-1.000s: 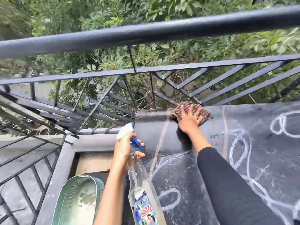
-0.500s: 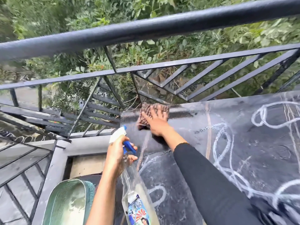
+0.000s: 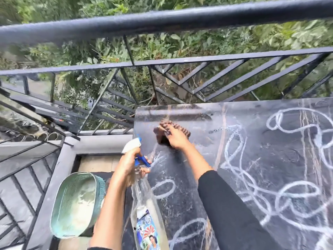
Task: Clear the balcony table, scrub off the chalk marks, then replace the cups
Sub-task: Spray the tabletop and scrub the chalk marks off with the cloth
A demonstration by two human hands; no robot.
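Observation:
The dark balcony table carries white chalk loops over its middle and right side. Near its far left corner my right hand presses a brown ribbed cloth flat on the wet surface. My left hand grips the neck of a clear spray bottle with a white and blue trigger head, held just off the table's left edge. No cups are in view.
A black metal railing runs along the far side and turns down the left, with greenery beyond it. A green mesh basket sits below the table's left edge, next to my left arm.
My right hand slid the cloth left along the far edge, then back toward me a little. The spray bottle stayed in my left hand.

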